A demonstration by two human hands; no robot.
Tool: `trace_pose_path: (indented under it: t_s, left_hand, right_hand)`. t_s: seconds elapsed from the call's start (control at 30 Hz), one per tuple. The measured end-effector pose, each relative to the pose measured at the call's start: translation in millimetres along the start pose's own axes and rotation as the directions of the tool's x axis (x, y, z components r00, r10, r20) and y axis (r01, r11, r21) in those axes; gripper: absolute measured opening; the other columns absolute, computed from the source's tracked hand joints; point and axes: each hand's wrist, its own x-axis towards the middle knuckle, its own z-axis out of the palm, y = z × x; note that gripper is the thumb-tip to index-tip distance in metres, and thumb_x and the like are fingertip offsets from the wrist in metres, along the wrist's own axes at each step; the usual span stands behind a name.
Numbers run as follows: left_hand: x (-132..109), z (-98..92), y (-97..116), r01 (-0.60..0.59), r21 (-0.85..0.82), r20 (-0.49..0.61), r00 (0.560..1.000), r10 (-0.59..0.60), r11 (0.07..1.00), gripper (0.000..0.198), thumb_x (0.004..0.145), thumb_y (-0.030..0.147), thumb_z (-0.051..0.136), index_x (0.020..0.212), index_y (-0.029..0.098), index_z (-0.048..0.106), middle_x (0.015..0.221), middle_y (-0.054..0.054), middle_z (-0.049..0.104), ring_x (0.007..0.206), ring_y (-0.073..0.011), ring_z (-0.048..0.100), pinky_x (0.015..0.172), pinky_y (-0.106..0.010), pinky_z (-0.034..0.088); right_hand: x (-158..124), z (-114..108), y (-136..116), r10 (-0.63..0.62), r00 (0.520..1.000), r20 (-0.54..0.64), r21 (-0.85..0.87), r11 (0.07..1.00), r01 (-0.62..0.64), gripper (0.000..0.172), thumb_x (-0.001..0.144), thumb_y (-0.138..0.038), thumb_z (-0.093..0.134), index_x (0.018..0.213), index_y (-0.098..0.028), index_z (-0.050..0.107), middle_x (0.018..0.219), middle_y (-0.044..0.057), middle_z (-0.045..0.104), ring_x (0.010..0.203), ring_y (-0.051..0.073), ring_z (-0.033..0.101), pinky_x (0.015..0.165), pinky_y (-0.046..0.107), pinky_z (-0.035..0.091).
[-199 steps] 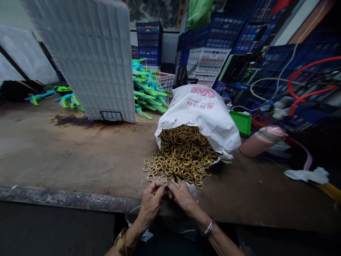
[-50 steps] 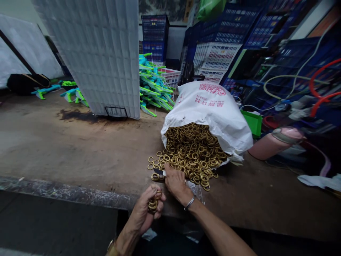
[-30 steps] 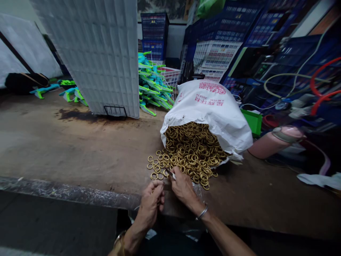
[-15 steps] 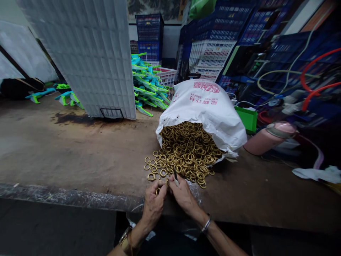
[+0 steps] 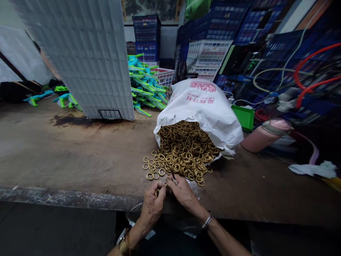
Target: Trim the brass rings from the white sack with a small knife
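Left hand (image 5: pixel 153 200): grip closed round gold-coloured rings (image 5: pixel 156 193). Right hand (image 5: pixel 184 195): grip closed on slim, dark-bladed tool (image 5: pixel 173 177). Ring pile (image 5: pixel 186 153) just beyond, spread from white sack (image 5: pixel 201 103) onto table (image 5: pixel 106 163).

I'm looking into a workshop or small factory room, judging by the long brown surface (image 5: pixel 80 153), stained and worn along its front edge, where a printed white sack (image 5: pixel 194 105) lies with gold-coloured rings (image 5: pixel 183 153) heaped in bulk at its open mouth. Beyond it I see many matching turquoise-and-green plastic pieces (image 5: pixel 146 85) piled together, and blue crates (image 5: pixel 215 23) and white crates (image 5: pixel 209 53) stacked high like stock. Over on the right of my view, orange tubing (image 5: pixel 296 75) loops among cables and cluttered equipment, which also looks industrial to me.
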Motion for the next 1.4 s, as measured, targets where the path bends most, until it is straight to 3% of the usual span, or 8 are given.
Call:
trace_pose_path:
  t_s: [0.1, 0.2, 0.4, 0.5, 0.67, 0.97, 1.13, 1.4]
  left_hand:
    - [-0.2, 0.6, -0.3, 0.256, -0.160, 0.138, 0.962, -0.236, 0.953, 0.022, 0.074, 0.038, 0.055, 0.066, 0.018, 0.050, 0.049, 0.006, 0.044, 0.039, -0.0067, 0.036, 0.039, -0.017, 0.029]
    - [-1.0, 0.1, -0.3, 0.375, -0.265, 0.254, 0.916, -0.311, 0.888, 0.029, 0.073, 0.044, 0.055, 0.065, 0.018, 0.045, 0.048, 0.007, 0.042, 0.034, -0.0042, 0.032, 0.033, -0.015, 0.022]
    - [-4.5, -2.0, 1.3, 0.344, -0.293, 0.219, 0.932, -0.288, 0.892, 0.029, 0.071, 0.045, 0.057, 0.070, 0.018, 0.048, 0.051, 0.007, 0.045, 0.035, -0.0034, 0.034, 0.035, -0.014, 0.024]
    - [-5.6, -1.7, 4.5, 0.305, -0.246, 0.173, 0.948, -0.267, 0.920, 0.030, 0.072, 0.046, 0.056, 0.069, 0.018, 0.047, 0.051, 0.007, 0.044, 0.037, -0.0040, 0.035, 0.035, -0.014, 0.025]
    - [-6.5, 0.1, 11.5, 0.221, -0.207, 0.118, 0.973, -0.200, 0.953, 0.031, 0.071, 0.046, 0.057, 0.064, 0.018, 0.046, 0.046, 0.008, 0.042, 0.038, -0.0051, 0.035, 0.038, -0.016, 0.028]
    - [-11.3, -6.3, 2.4, 0.257, -0.197, 0.148, 0.962, -0.230, 0.946, 0.030, 0.071, 0.045, 0.057, 0.064, 0.019, 0.045, 0.047, 0.007, 0.043, 0.037, -0.0043, 0.034, 0.037, -0.015, 0.026]
    - [-26.8, -12.8, 8.2, 0.367, -0.294, 0.304, 0.911, -0.277, 0.883, 0.031, 0.072, 0.047, 0.057, 0.069, 0.018, 0.046, 0.051, 0.006, 0.047, 0.035, -0.0034, 0.036, 0.033, -0.014, 0.024]
    - [-18.0, -22.4, 14.4, 0.375, -0.517, 0.271, 0.924, -0.269, 0.769, 0.030, 0.074, 0.042, 0.058, 0.069, 0.014, 0.050, 0.063, 0.000, 0.052, 0.040, -0.0033, 0.037, 0.033, -0.015, 0.026]
  right_hand:
    - [-1.6, 3.4, 1.1, -0.002, 1.000, -0.027, -0.020, 1.000, 0.002, 0.021, 0.076, -0.032, 0.039, 0.061, -0.018, 0.045, 0.055, -0.005, 0.043, 0.054, 0.009, 0.039, 0.051, 0.020, 0.031]
    - [-2.1, 6.5, 3.2, -0.013, 1.000, -0.029, -0.010, 1.000, 0.013, 0.022, 0.077, -0.032, 0.039, 0.060, -0.018, 0.044, 0.055, -0.005, 0.043, 0.054, 0.009, 0.040, 0.051, 0.020, 0.032]
    - [-1.8, 3.4, 12.1, -0.055, 0.996, -0.075, -0.183, 0.982, 0.041, 0.026, 0.082, -0.030, 0.033, 0.063, -0.019, 0.046, 0.057, -0.003, 0.047, 0.054, 0.011, 0.043, 0.053, 0.020, 0.031]
    - [-8.0, -0.4, 17.9, -0.136, 0.990, -0.036, -0.458, 0.883, 0.105, 0.017, 0.077, -0.016, 0.036, 0.073, -0.019, 0.052, 0.063, -0.001, 0.055, 0.058, 0.012, 0.047, 0.056, 0.021, 0.029]
    - [-19.2, -2.3, 17.0, -0.141, 0.985, 0.099, -0.676, 0.717, 0.170, 0.034, 0.065, -0.006, 0.039, 0.091, -0.021, 0.054, 0.074, 0.001, 0.063, 0.066, 0.014, 0.054, 0.058, 0.023, 0.026]
    - [-17.9, -2.4, 12.7, -0.071, 0.982, 0.177, -0.758, 0.626, 0.182, 0.033, 0.071, -0.009, 0.038, 0.101, -0.018, 0.049, 0.075, 0.003, 0.064, 0.067, 0.016, 0.056, 0.056, 0.026, 0.024]
    - [-7.2, 2.3, 14.6, -0.010, 0.999, 0.050, -0.821, 0.569, 0.046, 0.021, 0.078, -0.008, 0.035, 0.091, -0.017, 0.050, 0.072, 0.005, 0.063, 0.063, 0.016, 0.057, 0.053, 0.027, 0.023]
    - [21.8, 19.0, 3.4, -0.120, 0.992, 0.032, -0.855, 0.511, 0.089, 0.030, 0.078, -0.013, 0.042, 0.107, -0.019, 0.044, 0.082, 0.005, 0.064, 0.073, 0.017, 0.059, 0.058, 0.026, 0.028]
